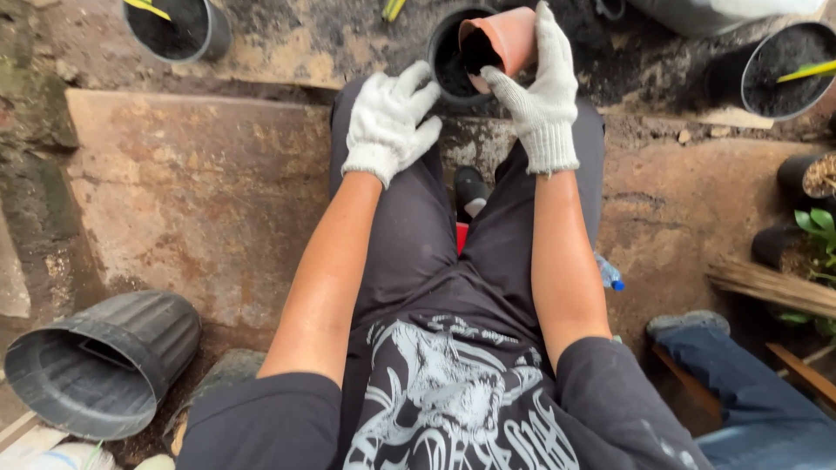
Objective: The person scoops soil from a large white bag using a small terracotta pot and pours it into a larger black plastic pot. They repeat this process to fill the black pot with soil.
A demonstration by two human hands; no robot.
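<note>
Both my hands wear white knit gloves. My right hand (544,91) grips a small terracotta-coloured pot (505,39), tipped on its side with its mouth toward a black plastic pot (446,65) that holds dark soil. My left hand (390,122) rests just left of the black pot's rim, fingers spread, touching or nearly touching it; it holds nothing. I am seated with my knees in dark trousers on either side of the black pot.
A large empty black pot (100,365) lies on its side at lower left. Soil-filled black pots stand at top left (174,30) and top right (788,70). Small potted plants (805,226), a bundle of sticks (771,287) and another person's blue-jeaned leg (749,392) are at right.
</note>
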